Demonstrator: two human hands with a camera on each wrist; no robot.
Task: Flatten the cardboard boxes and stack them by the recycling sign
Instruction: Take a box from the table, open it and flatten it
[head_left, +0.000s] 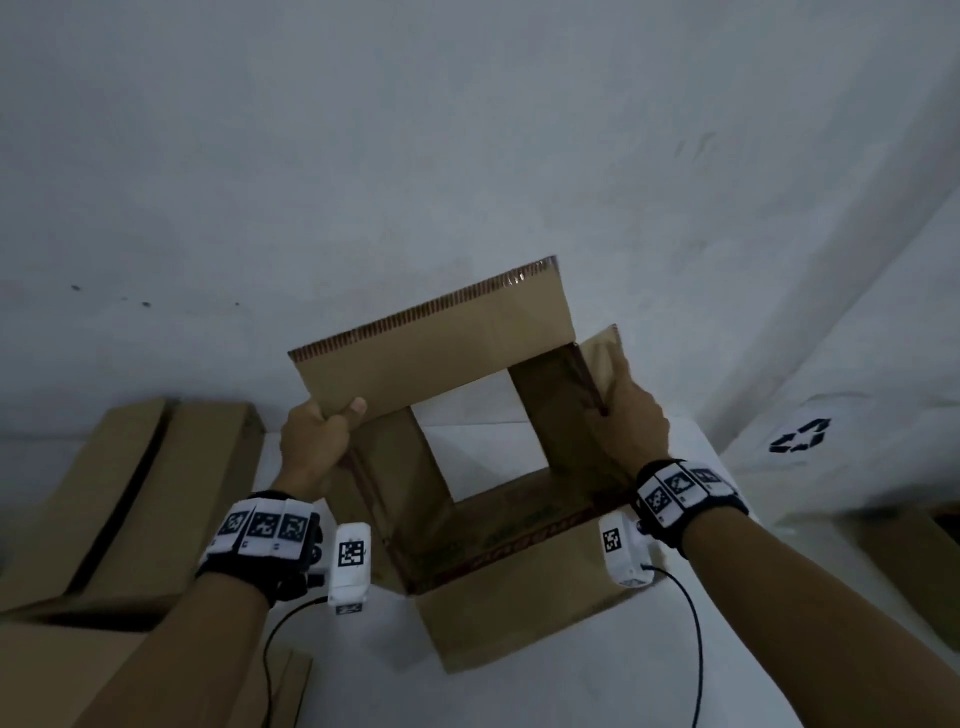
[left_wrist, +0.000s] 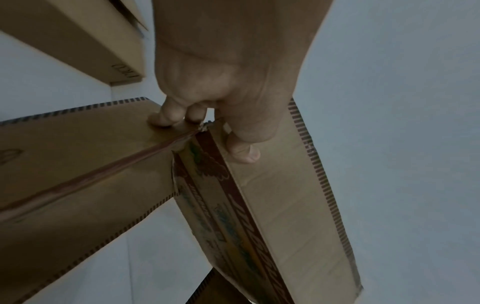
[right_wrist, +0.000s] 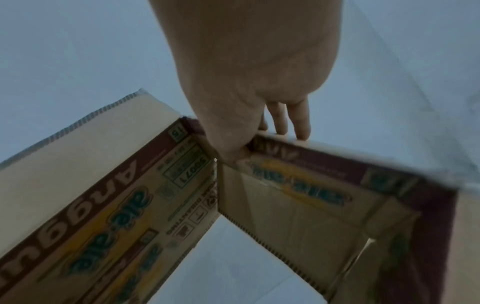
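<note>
I hold a brown cardboard box (head_left: 441, 353) up over the white floor, both ends open, so the floor shows through it. My left hand (head_left: 337, 421) grips its far left corner, thumb on the inside of the far flap. My right hand (head_left: 618, 410) grips the right corner, fingers over the side flap. In the left wrist view my left hand (left_wrist: 213, 123) pinches the corner where two flaps of the box (left_wrist: 272, 205) meet. In the right wrist view my right hand (right_wrist: 241, 131) holds the printed box (right_wrist: 103, 205) at its corner. The black recycling sign (head_left: 800, 436) is on the white wall at the right.
More cardboard boxes (head_left: 114, 493) lie on the floor at the left, and another piece of cardboard (head_left: 52, 675) sits at the lower left. A further box (head_left: 919, 561) lies under the sign at the right edge. White floor (head_left: 467, 156) stretches ahead.
</note>
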